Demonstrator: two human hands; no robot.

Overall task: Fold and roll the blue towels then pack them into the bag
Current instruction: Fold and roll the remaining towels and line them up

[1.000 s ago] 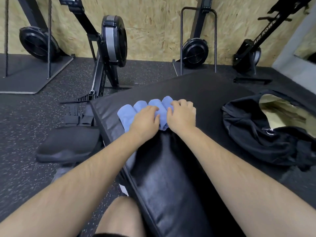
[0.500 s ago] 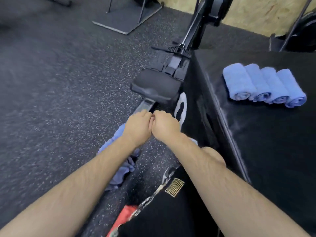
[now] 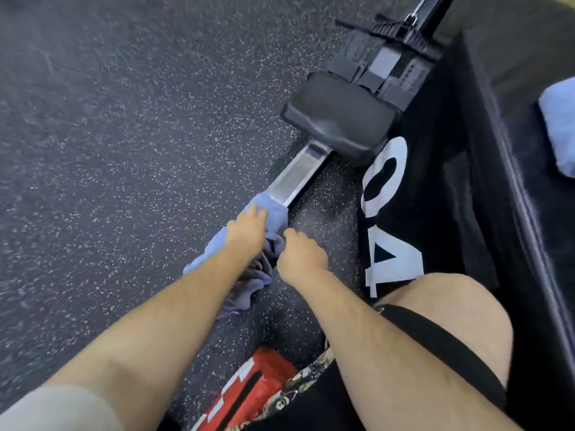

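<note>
My left hand [image 3: 247, 233] rests on the loose blue towel [image 3: 278, 217] heaped on the floor [image 3: 124, 150], fingers fairly straight. My right hand [image 3: 300, 256], at its 3 o'clock, is curled; whether it pinches cloth I cannot tell. I'd take one corner each and lift clear of the rail [image 3: 295, 175] at 1 o'clock, not grab a fistful.

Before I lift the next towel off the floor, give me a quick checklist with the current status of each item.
1. Left hand on the crumpled blue towel pile: ok, it rests on the cloth.
2. Right hand has a grip: cannot tell; its curled fingers sit at the cloth's edge.
3. Pile free of the silver rowing-machine rail: not ok, cloth lies over the rail's end.
4. Only one towel taken: cannot tell, the pile is bunched.
5. Room on the black padded box: ok, bare top shows beside the rolled blue towel.
</note>
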